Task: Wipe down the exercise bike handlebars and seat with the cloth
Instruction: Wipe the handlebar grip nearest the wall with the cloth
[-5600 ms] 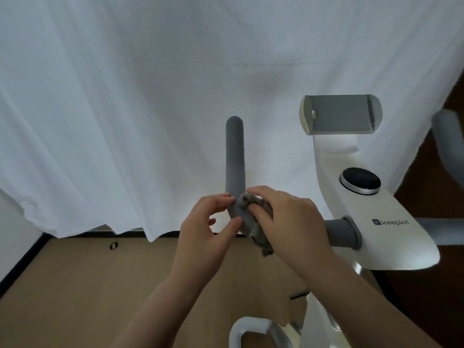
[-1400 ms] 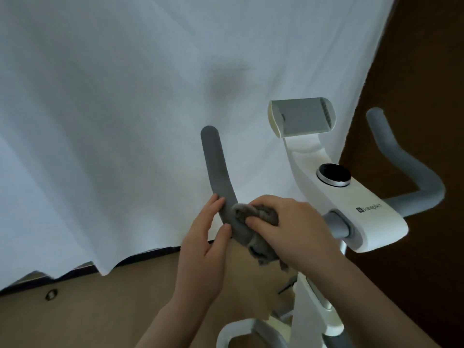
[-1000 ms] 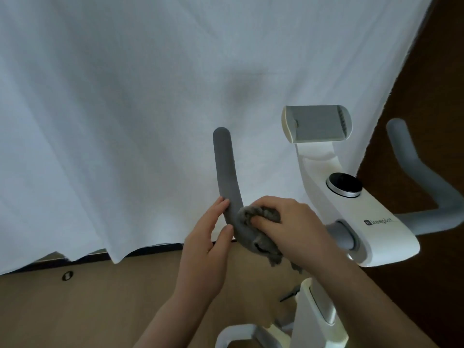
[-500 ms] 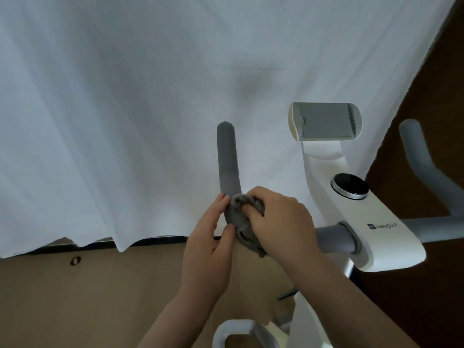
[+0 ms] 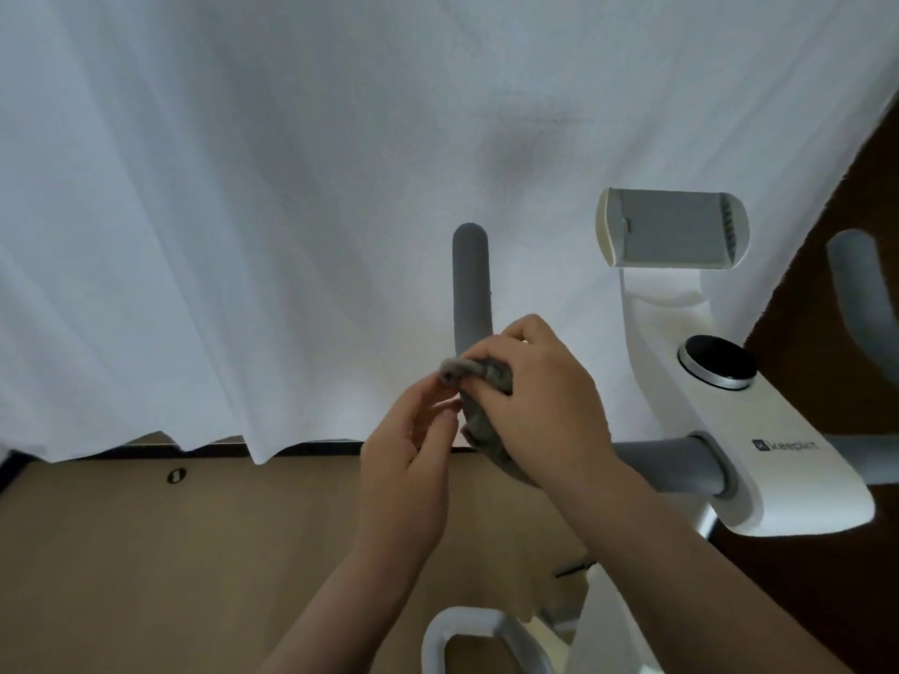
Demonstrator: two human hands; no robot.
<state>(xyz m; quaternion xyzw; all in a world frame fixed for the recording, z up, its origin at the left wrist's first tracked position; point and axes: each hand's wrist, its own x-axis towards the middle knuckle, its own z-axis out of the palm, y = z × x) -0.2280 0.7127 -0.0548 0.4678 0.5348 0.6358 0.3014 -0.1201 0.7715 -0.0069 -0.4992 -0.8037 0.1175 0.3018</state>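
The grey left handlebar [image 5: 470,279] of the white exercise bike rises upright at the middle. A grey cloth [image 5: 479,377] is bunched around its lower bend. My right hand [image 5: 540,401] grips the cloth against the bar from the right. My left hand [image 5: 413,445] sits just left of the bar, its fingertips pinching a loose end of the cloth. The right handlebar [image 5: 861,289] curves up at the right edge. The seat is out of view.
The white console [image 5: 759,454] with a black dial [image 5: 719,360] and a grey phone holder [image 5: 674,228] stands to the right. A white sheet [image 5: 243,211] hangs close behind the bars. Brown floor [image 5: 170,566] lies below, and the white frame [image 5: 467,629] shows at the bottom.
My right hand slid the cloth up the left handlebar's bend. My left hand let go of the bar and took a loose end of the cloth between its fingertips.
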